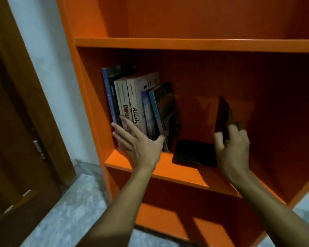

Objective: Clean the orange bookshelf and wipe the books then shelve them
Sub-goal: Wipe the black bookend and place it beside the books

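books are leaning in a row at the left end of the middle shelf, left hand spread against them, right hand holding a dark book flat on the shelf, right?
Nearly. The head view shows the right hand holding the dark book upright, not flat. A different dark object lies flat on the shelf beside it. The books and left hand are as you say.

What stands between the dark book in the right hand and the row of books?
A black object lies flat on the shelf board, between the dark book gripped by the right hand and the row of books.
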`<state>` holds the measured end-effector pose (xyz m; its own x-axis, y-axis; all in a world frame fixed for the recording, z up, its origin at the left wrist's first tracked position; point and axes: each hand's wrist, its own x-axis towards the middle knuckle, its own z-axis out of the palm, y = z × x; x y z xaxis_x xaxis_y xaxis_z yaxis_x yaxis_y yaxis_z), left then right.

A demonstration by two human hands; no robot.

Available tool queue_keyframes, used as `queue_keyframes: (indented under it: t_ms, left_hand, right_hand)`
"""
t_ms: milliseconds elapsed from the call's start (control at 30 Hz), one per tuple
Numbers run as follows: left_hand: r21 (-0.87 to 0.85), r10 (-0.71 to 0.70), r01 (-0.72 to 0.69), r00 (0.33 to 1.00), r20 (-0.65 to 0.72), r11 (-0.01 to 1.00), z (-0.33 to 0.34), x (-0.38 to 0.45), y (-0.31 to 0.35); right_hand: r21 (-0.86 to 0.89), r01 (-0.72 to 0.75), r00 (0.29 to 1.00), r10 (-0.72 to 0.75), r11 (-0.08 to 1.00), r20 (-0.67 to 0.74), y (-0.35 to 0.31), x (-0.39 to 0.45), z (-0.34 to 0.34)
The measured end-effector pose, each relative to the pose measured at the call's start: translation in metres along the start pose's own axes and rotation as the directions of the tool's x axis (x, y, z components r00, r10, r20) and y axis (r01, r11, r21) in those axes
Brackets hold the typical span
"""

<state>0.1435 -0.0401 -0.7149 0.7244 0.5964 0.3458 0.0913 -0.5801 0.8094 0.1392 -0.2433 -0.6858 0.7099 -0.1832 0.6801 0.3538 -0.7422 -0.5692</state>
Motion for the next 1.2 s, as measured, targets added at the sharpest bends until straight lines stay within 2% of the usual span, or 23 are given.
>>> queue_keyframes:
  t_ms: [133,300,433,533,733,867,1033,1200]
  left_hand:
    - [-0.007,-0.099,0.098,0.995,-0.027,0.995,0.019,0.016,0.013]
    - [-0.068,-0.082,0.072,0.984,-0.160,0.995,0.007,0.034,0.019]
    - [-0.180,-0.078,0.069,0.996,-0.043,0.981,-0.001,0.044,0.022]
    - [-0.224,-0.084,0.074,0.996,-0.036,0.972,-0.003,0.046,0.028]
    - [-0.101,-0.028,0.013,0.989,-0.146,0.995,-0.030,0.048,0.039]
    - [-0.052,-0.021,0.015,0.993,-0.116,0.999,-0.040,0.051,0.038]
    - [-0.022,0.030,-0.033,0.993,-0.112,0.999,-0.034,0.050,0.026]
    - [0.110,0.134,-0.119,0.981,-0.140,0.987,-0.036,0.042,0.012]
  right_hand:
    - [-0.044,0.057,0.998,-0.058,0.997,-0.018,-0.001,-0.008,0.002]
    - [-0.003,0.105,0.994,-0.105,0.994,0.041,-0.012,-0.030,0.006]
    - [0.027,0.057,0.987,-0.060,0.998,0.148,-0.026,-0.040,0.018]
    - [0.007,0.003,0.971,-0.004,1.000,0.237,-0.037,-0.041,0.036]
    - [0.016,-0.207,0.871,0.177,0.978,0.459,-0.056,-0.036,0.075]
    - [-0.001,-0.254,0.807,0.213,0.967,0.551,-0.062,-0.016,0.093]
    - [-0.060,-0.216,0.759,0.206,0.975,0.618,-0.047,0.003,0.109]
    - [-0.076,-0.155,0.708,0.164,0.985,0.687,-0.043,0.001,0.129]
